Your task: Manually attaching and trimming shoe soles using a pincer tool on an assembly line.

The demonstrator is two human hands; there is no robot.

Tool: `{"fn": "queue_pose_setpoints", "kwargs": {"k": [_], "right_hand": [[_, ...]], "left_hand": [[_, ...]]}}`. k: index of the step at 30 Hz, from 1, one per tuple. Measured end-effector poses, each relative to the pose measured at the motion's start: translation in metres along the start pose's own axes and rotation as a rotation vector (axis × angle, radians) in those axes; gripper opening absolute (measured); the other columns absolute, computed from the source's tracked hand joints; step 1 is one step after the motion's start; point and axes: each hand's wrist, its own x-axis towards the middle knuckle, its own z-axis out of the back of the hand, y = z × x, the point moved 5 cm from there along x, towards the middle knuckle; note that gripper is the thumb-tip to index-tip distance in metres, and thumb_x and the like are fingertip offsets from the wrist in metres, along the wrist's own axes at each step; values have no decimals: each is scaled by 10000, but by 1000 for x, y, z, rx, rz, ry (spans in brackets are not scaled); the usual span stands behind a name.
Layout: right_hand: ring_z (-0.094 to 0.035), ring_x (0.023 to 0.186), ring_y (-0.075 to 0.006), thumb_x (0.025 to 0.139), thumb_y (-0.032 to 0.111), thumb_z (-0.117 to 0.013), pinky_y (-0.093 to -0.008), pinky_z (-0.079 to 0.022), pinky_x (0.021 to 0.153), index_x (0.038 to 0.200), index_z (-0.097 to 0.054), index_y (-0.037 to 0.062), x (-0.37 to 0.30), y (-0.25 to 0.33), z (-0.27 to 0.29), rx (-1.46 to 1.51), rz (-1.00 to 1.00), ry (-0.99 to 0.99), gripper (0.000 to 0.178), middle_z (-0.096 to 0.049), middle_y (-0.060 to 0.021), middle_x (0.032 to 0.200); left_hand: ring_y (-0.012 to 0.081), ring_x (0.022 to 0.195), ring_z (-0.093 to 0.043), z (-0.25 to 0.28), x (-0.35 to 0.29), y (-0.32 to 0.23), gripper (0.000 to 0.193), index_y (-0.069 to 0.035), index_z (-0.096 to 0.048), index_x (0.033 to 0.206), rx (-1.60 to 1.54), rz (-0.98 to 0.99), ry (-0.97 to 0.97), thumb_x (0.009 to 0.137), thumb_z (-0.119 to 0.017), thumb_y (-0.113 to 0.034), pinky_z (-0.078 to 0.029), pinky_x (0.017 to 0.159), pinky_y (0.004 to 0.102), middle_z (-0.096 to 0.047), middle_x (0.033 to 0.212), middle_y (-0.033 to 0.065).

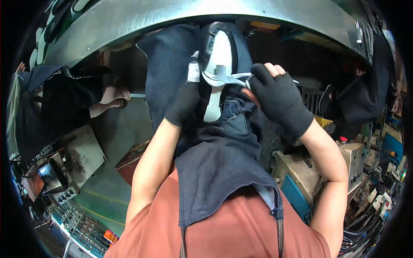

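Right hand (279, 96): we had fingers wrapped around metal pincers (235, 79).
Pincer head (220, 71): overlapped the shoe's white insole (223, 47).
Left hand (186, 103): beside the shoe; we couldn't tell its fingers' grip.

Pincers (222, 80) in right hand (278, 96)

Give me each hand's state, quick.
Left hand: beside the unfinished shoe; grip can't be told.
Right hand: closed, holding the lasting pincers.

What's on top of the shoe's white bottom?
Silvery pliers cross over the middle of the white bottom. The part directly under the pliers' head is covered, so I can't see it.
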Motion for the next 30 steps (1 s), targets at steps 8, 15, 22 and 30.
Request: {"fn": "queue_pose_setpoints", "kwargs": {"k": [8, 15, 22, 30], "right_hand": [[-615, 725, -289, 947, 400, -592, -390, -513, 644, 833, -606, 65, 2, -14, -42, 221, -163, 154, 354, -587, -126, 854], [-664, 746, -336, 964, 438, -563, -428, -521, 658, 882, -593, 67, 0, -53, -82, 354, -120, 277, 381, -626, -168, 822], [-618, 762, -389, 971, 374, -549, -450, -494, 676, 908, -597, 23, -4, -60, -19, 285, -52, 705, 360, -602, -176, 804], [-684, 838, -317, 933, 344, -577, -399, -546, 724, 882, -664, 32, 32, 31, -13, 604, 295, 315, 328, -657, -159, 903]], "left_hand": [[421, 1065, -598, 21, 15, 45, 378, 45, -457, 1328, 840, -325, -103, 990, -484, -121, -477, 902, 444, -602, 1136, 270], [434, 1312, -438, -7, 30, 3, 551, 31, -318, 1461, 564, -660, -326, 954, -484, -105, -375, 1083, 446, -428, 1409, 281], [401, 1353, -401, 5, 33, -8, 687, 8, -225, 1495, 569, -513, -229, 973, -571, -275, -328, 1120, 422, -388, 1440, 277], [206, 1228, -512, 31, 35, 5, 529, -26, -380, 1463, 267, -417, 244, 1020, -495, -293, -377, 1082, 343, -539, 1335, 101]]}}
